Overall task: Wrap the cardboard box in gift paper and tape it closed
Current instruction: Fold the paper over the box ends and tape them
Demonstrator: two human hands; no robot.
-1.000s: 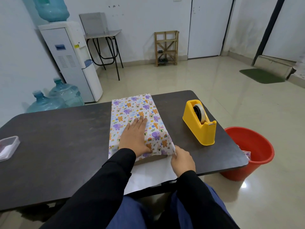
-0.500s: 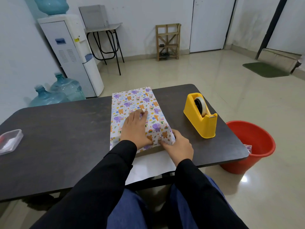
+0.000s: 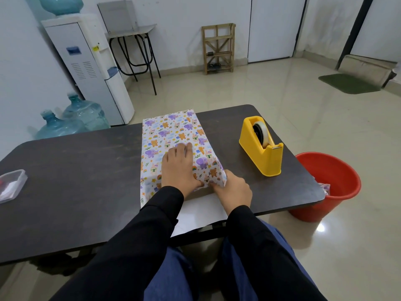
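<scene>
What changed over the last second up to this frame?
The right hand slid left from the near right corner, folding the gift paper inward at the near end, and now pinches that flap beside the left hand. The left hand stayed flat on top; tape dispenser and table unchanged.

Cardboard box (image 3: 200, 192) lies flat on table (image 3: 86, 170) under animal-print gift paper (image 3: 171, 131), white flap overhanging near edge; yellow tape dispenser (image 3: 261, 146) stands apart, right.
</scene>
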